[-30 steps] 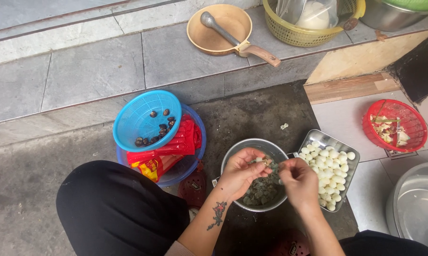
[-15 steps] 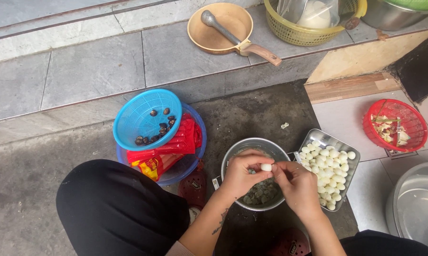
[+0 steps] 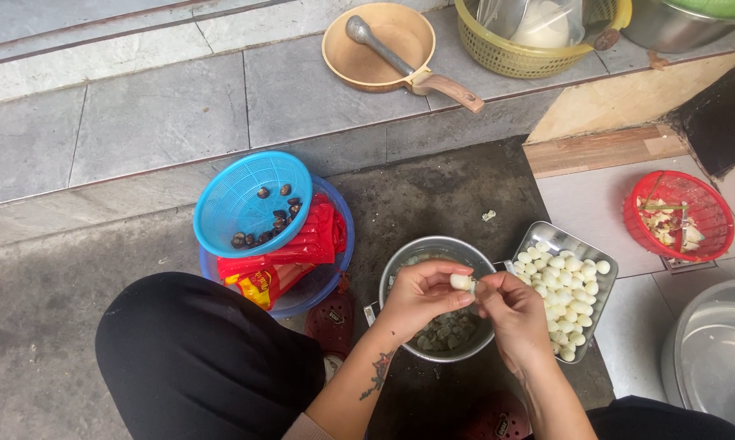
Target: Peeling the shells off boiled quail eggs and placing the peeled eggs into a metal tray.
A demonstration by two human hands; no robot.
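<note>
L hand (image 3: 420,297) & R hand (image 3: 510,314) both pinch-closed on white peeled clove (image 3: 462,282) over steel bowl (image 3: 432,253), tray of cloves (image 3: 575,281) just beside.

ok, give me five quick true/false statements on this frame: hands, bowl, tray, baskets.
1. Both hands hold one small white peeled piece over the metal bowl. True: the left hand and right hand pinch the white piece between their fingertips.
2. The metal tray is empty. False: it is filled with white peeled pieces.
3. The blue basket holds a few dark round pieces. True.
4. The red basket sits on top of the blue basket. False: it stands apart, to the right, with scraps inside.
5. A ladle lies in the tan pan. True.
</note>
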